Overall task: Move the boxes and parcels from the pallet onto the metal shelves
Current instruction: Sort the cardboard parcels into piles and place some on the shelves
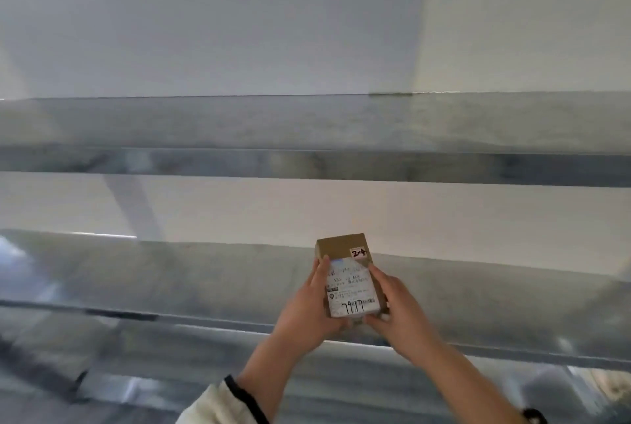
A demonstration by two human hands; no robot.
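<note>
a pale, bare wall [205,31] fills the background, and two metal shelves run across it: an upper shelf [239,126] with nothing showing on it, and a lower shelf [170,280] closer to you. the view is soft with blur, and the pallet is not in sight.

you hold one small cardboard box [341,246] out over the lower shelf, right of centre. its far end reaches in over the shelf surface and its near end sits about at the front lip [205,324]. a white shipping label [351,290] faces up at you, with a small handwritten sticker [359,253] beyond it on the brown card.

your left hand [307,311] clasps the left long side and your right hand [399,311] the right one. the fingers lie along the edges and press inward, so the box is clamped between the two hands. the thumbs seem tucked at the near end, though blur hides them. i cannot tell whether the underside touches the metal or hangs just above it.

this looks like the placing step for this parcel: carried over, not yet let go. the next move calls for bringing the box down flat on the lower shelf and sliding it in past the lip, so no part overhangs. then ease both hands apart sideways without dragging it back. it looks light, so a careless release could nudge it askew.
</note>
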